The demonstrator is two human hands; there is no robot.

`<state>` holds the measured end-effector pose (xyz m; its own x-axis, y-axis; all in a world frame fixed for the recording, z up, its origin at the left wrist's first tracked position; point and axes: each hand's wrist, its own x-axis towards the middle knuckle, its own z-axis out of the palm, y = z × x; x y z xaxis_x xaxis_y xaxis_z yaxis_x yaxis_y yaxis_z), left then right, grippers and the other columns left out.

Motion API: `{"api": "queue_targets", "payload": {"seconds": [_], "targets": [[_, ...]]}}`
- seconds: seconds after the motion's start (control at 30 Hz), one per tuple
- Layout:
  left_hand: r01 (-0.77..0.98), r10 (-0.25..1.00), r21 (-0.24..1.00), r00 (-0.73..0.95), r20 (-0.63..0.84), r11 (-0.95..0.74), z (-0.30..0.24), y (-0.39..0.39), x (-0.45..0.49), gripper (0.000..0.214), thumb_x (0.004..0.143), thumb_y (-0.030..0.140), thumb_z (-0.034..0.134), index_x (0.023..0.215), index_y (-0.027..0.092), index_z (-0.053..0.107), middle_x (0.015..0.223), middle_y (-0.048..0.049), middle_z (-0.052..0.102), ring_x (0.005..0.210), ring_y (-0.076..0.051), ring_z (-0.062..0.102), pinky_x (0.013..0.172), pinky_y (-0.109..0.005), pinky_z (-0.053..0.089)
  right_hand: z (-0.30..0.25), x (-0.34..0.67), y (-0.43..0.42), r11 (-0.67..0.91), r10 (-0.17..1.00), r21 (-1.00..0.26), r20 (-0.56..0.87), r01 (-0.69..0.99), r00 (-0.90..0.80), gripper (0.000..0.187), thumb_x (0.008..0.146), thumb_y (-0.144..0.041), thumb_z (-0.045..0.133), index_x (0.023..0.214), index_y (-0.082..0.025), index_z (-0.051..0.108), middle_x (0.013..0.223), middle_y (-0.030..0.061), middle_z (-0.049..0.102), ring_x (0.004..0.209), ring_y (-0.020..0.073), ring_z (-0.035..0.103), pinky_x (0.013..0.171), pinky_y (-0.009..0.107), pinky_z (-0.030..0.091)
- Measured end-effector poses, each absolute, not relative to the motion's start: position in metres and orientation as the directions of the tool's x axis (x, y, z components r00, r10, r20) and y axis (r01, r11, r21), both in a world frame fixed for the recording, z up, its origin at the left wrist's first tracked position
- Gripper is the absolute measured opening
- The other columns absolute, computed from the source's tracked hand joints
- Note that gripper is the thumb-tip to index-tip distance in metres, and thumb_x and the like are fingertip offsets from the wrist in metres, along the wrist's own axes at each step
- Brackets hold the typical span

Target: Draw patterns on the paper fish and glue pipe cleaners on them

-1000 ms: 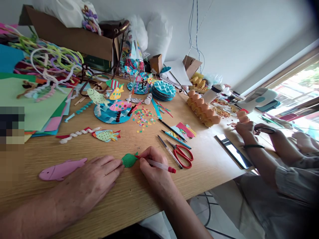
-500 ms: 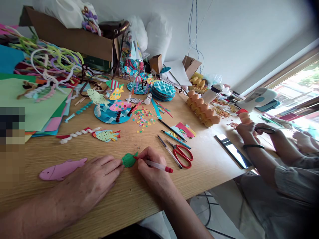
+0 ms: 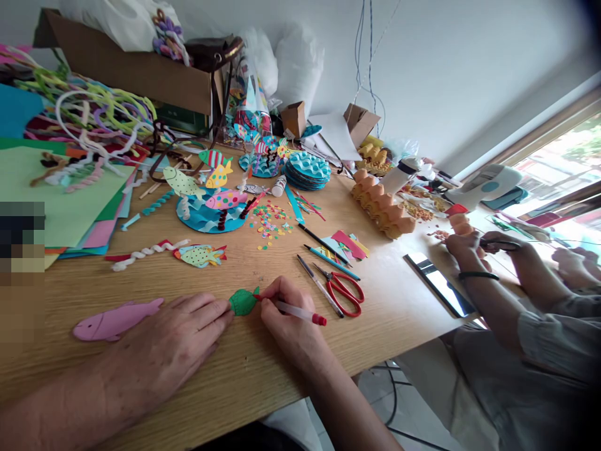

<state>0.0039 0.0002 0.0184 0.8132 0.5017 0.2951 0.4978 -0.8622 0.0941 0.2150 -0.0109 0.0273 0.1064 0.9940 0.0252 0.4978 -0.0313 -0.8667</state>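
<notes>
A small green paper fish (image 3: 243, 302) with dark drawn lines lies flat on the wooden table. My left hand (image 3: 185, 329) rests flat beside it, fingers stretched out, fingertips at the fish's left end. In my right hand (image 3: 291, 326) is a red pen (image 3: 303, 312) with a clear barrel, its tip at the fish's tail. A pink paper fish (image 3: 115, 321) lies left of my left hand. Right of my right hand are red-handled scissors (image 3: 346, 294) and a pen with a clear barrel (image 3: 320, 286). A decorated paper fish (image 3: 200, 255) on a twisted white stem lies farther back.
Behind stand paper fish on a blue wavy base (image 3: 188, 216), with paper confetti (image 3: 270, 219) beside it. Coloured sheets (image 3: 79, 207) and pipe cleaners (image 3: 107, 106) are at left. On the right lie an egg tray (image 3: 380, 203) and a phone (image 3: 439, 285), near a co-worker's hands (image 3: 464, 247) holding scissors.
Almost nothing differs. The red pen and my right hand have shifted very slightly at the green fish's tail; my left hand stays in place.
</notes>
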Motion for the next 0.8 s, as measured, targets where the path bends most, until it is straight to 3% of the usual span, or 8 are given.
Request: {"api": "queue_targets", "payload": {"seconds": [0.4, 0.57, 0.8], "targets": [[0.522, 0.536, 0.126, 0.807, 0.248, -0.844, 0.0212, 0.0004, 0.0061, 0.048, 0.091, -0.002, 0.036, 0.113, 0.017, 0.073, 0.109, -0.0065, 0.075, 0.099, -0.022, 0.067, 0.089, -0.033, 0.057, 0.0257, 0.2155, -0.013, 0.019, 0.993, -0.901, 0.069, 0.434, 0.1, 0.004, 0.069, -0.022, 0.051, 0.067, -0.023, 0.055, 0.056, -0.0048, 0.053, 0.051, 0.0132, 0.048, 0.051, 0.024, 0.036], [0.54, 0.551, 0.117, 0.802, 0.229, -0.834, 0.0213, -0.0005, 0.0071, 0.045, 0.09, -0.003, 0.04, 0.114, 0.017, 0.072, 0.108, -0.0072, 0.075, 0.098, -0.022, 0.068, 0.088, -0.033, 0.056, 0.0267, 0.2118, -0.0162, 0.05, 0.998, -0.924, 0.057, 0.379, 0.009, 0.005, 0.074, -0.024, 0.052, 0.072, -0.023, 0.056, 0.057, -0.0051, 0.052, 0.051, 0.0128, 0.047, 0.05, 0.024, 0.035], [0.536, 0.533, 0.055, 0.814, 0.231, -0.842, 0.0191, -0.002, 0.0082, 0.05, 0.087, -0.006, 0.035, 0.112, 0.016, 0.073, 0.105, -0.0072, 0.076, 0.096, -0.022, 0.069, 0.086, -0.033, 0.057, 0.0268, 0.2073, -0.0162, 0.043, 0.999, -0.899, 0.038, 0.436, -0.019, 0.004, 0.076, -0.023, 0.052, 0.075, -0.024, 0.056, 0.061, -0.0042, 0.058, 0.055, 0.0136, 0.053, 0.054, 0.024, 0.039]]}}
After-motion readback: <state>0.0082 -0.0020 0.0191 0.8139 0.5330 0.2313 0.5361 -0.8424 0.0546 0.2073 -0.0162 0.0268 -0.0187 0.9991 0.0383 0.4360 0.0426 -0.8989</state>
